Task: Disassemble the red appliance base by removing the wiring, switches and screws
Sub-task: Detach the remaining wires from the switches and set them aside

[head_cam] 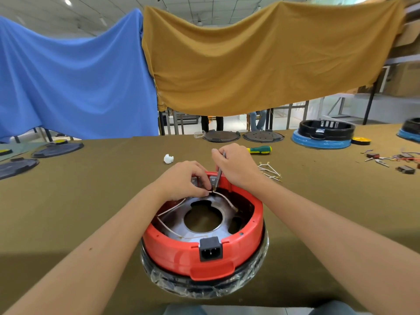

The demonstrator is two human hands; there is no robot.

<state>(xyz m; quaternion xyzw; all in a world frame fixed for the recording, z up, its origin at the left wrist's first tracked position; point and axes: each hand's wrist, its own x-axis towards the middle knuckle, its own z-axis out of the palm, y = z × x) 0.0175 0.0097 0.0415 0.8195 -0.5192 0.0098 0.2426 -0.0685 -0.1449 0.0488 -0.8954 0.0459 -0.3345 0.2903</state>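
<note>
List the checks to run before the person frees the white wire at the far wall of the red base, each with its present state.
1. Left hand pinches the white wire near its terminal: ok.
2. Right hand holds the thin metal tool, tip down at the terminal: ok.
3. Red base sits flat on the table: ok.
4. Tool tip seated in the connection: cannot tell.
5. Power inlet has no cord plugged in: ok.

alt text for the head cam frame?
Two hands work at the far rim of a red appliance base on a table: the left hand pinches white wires, the right hand holds a thin metal tool. A green screwdriver lies behind.
</note>
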